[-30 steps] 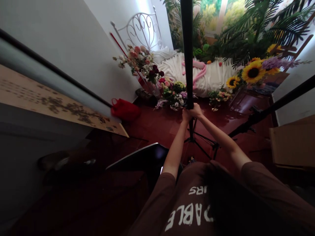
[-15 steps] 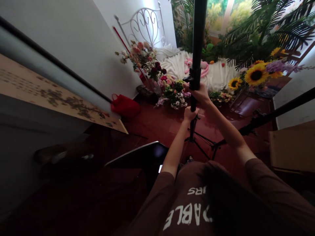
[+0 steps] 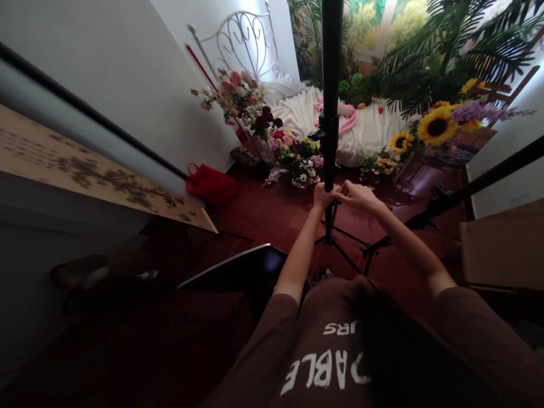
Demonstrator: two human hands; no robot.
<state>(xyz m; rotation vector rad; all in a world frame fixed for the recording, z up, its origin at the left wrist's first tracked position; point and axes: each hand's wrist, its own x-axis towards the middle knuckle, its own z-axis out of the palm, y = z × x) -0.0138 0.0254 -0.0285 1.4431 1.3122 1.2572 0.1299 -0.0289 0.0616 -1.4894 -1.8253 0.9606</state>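
Pole (image 3: 331,96), black and tubular, fills the left hand (image 3: 322,196); what the curled right hand (image 3: 359,196) holds is unclear.

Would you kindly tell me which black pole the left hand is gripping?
The central black pole, with the left hand wrapped around it; the left pole and right pole slant across the view, untouched.

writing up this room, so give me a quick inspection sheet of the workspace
surface: reddish floor
job's things: black stand, legs spread on the floor
clutter: red bag; cardboard box; slanted black pole
hands: left hand grips the black stand; right hand beside it, fingers bent, contact unclear
cables: nothing seen clearly
surroundings: metal headboard, sunflowers, palm fronds
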